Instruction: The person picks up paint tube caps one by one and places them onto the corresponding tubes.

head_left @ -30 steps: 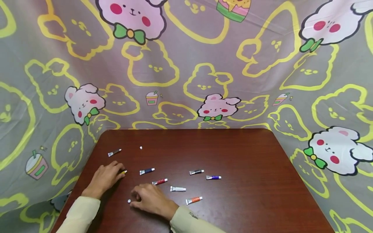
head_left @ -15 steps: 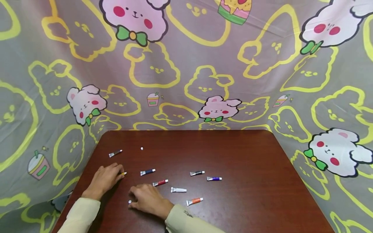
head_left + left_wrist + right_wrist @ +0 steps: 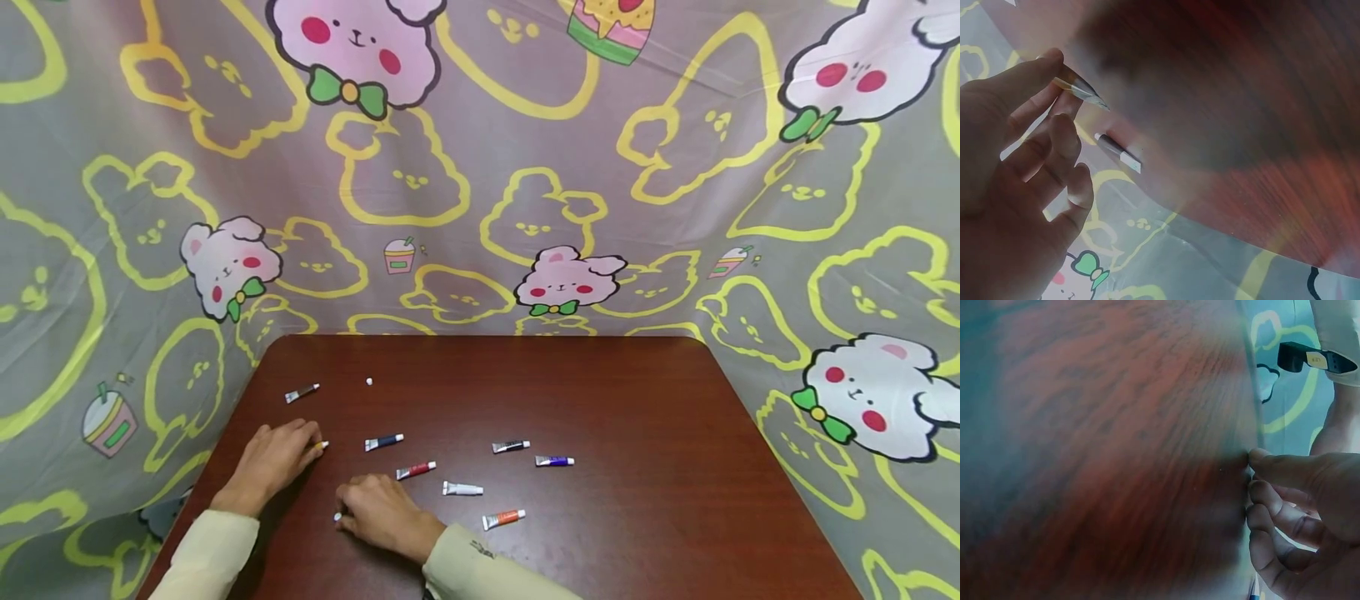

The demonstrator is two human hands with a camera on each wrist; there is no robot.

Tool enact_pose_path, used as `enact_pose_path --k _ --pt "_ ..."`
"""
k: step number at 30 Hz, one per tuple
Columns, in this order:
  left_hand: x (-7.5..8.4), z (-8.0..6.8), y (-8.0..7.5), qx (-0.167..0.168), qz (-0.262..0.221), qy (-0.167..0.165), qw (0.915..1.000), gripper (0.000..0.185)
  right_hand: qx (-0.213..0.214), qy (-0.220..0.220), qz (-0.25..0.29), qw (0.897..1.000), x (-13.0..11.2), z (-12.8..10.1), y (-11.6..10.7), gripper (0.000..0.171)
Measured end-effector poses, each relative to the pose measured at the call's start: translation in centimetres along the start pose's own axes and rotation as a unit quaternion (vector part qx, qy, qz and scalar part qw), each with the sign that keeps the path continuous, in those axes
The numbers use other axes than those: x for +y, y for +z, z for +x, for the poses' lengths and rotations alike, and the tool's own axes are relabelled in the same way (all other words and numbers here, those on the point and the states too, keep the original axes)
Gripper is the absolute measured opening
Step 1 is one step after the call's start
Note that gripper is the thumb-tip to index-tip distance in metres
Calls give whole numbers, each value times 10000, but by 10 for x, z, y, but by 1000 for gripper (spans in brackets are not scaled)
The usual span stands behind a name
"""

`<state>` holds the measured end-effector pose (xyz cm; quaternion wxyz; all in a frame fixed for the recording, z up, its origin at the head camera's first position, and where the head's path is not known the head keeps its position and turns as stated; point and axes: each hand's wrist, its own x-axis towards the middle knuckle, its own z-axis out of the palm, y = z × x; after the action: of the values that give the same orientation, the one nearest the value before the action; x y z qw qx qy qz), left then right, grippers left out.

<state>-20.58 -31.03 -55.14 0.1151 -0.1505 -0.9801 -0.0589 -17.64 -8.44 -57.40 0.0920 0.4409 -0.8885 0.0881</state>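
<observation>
My left hand [image 3: 273, 460] is over the left side of the table, pinching a yellow paint tube [image 3: 322, 446] between thumb and fingers. In the left wrist view the tube's flattened metal end [image 3: 1093, 97] sticks out past the fingertips. Lower and nearer the middle, my right hand [image 3: 386, 512] rests with curled fingers, thumb and forefinger at a small white cap [image 3: 337, 517]. Fingers hide that cap in the right wrist view. Just beyond the right hand lies a red paint tube [image 3: 416, 470]; a dark blue tube [image 3: 384, 442] lies between both hands.
A brown tube [image 3: 302, 392] and another small white cap [image 3: 369, 382] lie farther back. To the right are a white tube [image 3: 462, 489], an orange tube [image 3: 504, 519], a black tube [image 3: 512, 447] and a violet tube [image 3: 555, 461]. Patterned cloth [image 3: 480, 200] surrounds the table.
My right thumb and forefinger have come in around the small white cap, which earlier sat just left of them. The left hand keeps its hold on the yellow tube; the view shifts slightly.
</observation>
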Motion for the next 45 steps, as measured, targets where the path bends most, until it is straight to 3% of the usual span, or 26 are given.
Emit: enact_pose_path --k 11,22,35,45 --pt "11 1 -7 118 34 111 9999 26 149 45 107 9998 1 -2 -2 14" --pt "25 0 -15 190 155 411 9989 27 406 193 672 9967 14 -10 -14 20" --pt "46 -5 -27 92 132 473 9987 29 630 422 1044 9916 31 -30 -23 25" --pt "64 -13 -29 500 -38 727 9961 33 658 692 1561 9831 52 -46 -35 25"
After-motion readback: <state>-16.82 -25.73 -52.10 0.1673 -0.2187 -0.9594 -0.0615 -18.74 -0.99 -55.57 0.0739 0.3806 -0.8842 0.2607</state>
